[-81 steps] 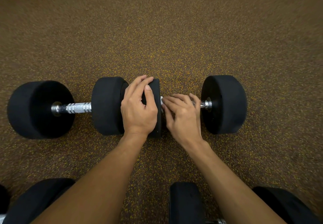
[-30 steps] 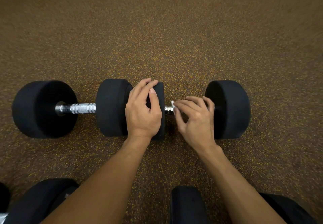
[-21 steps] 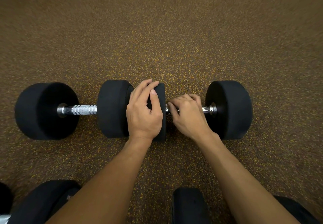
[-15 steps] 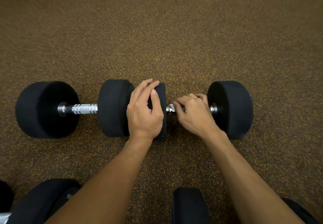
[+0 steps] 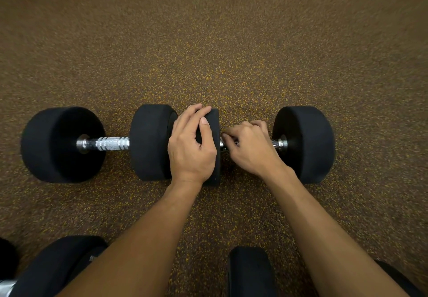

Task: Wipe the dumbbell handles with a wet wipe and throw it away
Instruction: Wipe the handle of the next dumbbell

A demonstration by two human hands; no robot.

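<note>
Two black dumbbells lie end to end on the speckled brown floor. The left dumbbell [image 5: 148, 142] shows its bare knurled chrome handle [image 5: 106, 143]. My left hand [image 5: 191, 144] rests on the inner head of the right dumbbell [image 5: 305, 143], fingers curled over its top edge. My right hand [image 5: 249, 147] is wrapped round that dumbbell's chrome handle [image 5: 279, 143], fingers curled over it. The wet wipe is hidden under the right hand's fingers; only a pale sliver shows by the fingertips.
More black dumbbell heads sit along the bottom edge, one at the lower left [image 5: 58, 266] and one at the lower middle [image 5: 251, 271]. Speckled rubber flooring [image 5: 220, 53] stretches away beyond the dumbbells.
My right hand has slid back and forth along the right dumbbell's handle, now sitting toward the inner head. My left hand has stayed on that head.
</note>
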